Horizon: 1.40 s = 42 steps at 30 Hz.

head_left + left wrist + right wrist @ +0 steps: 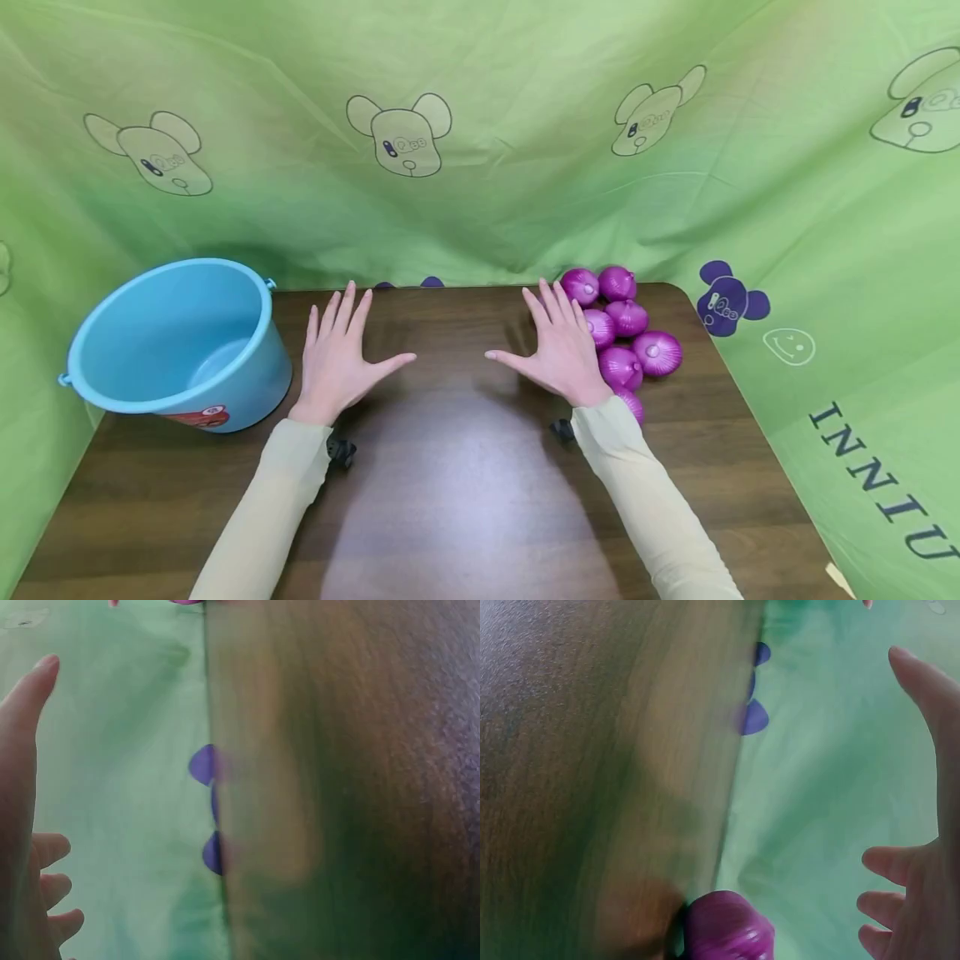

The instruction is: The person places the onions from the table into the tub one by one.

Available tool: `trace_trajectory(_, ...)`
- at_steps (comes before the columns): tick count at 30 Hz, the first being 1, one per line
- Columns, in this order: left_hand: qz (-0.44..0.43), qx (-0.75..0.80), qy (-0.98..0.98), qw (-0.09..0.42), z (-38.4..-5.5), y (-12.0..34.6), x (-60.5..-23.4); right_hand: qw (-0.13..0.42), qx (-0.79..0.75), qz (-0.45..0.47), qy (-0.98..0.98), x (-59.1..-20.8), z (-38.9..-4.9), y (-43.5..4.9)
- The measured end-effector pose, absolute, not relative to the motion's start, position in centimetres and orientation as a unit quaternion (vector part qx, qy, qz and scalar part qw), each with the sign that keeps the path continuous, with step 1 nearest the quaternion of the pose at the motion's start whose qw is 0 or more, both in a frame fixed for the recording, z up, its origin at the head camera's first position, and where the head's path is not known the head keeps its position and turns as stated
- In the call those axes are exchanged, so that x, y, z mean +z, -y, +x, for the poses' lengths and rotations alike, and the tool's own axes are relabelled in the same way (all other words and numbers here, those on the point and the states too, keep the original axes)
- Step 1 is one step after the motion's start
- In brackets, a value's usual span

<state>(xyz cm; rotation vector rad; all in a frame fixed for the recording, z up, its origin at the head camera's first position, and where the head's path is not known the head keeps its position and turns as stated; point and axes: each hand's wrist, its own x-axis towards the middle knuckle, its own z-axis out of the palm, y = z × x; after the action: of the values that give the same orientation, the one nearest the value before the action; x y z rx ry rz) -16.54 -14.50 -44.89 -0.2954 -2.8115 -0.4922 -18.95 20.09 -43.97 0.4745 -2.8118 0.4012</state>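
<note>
My left hand hovers over the table with its fingers spread and straight, the thumb pointing inward. It holds nothing, and a light blue bucket stands just to its left. My right hand is spread the same way, also holding nothing. Close by its right side lie several purple onions, some partly hidden behind the hand and sleeve. In the right wrist view one onion shows at the bottom edge, apart from the fingers. The left wrist view has the thumb raised beside the cloth.
The dark brown wooden table ends at the back against a green cloth printed with bear heads. That cloth also hangs along both sides. The bucket has a red label and stands at the table's left back part.
</note>
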Motion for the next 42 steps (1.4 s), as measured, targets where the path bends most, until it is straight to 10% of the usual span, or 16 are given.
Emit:
trace_trajectory(22,-0.132,-0.250,0.895,0.346,-10.6,17.4,-39.6,0.146,0.180,0.168,0.958,-42.6,-17.4,-21.5)
trace_trajectory(42,0.029,-0.255,0.852,0.456,-6.8,25.8,-41.4,0.157,0.186,0.163,0.956,-41.5,-14.9,-23.9)
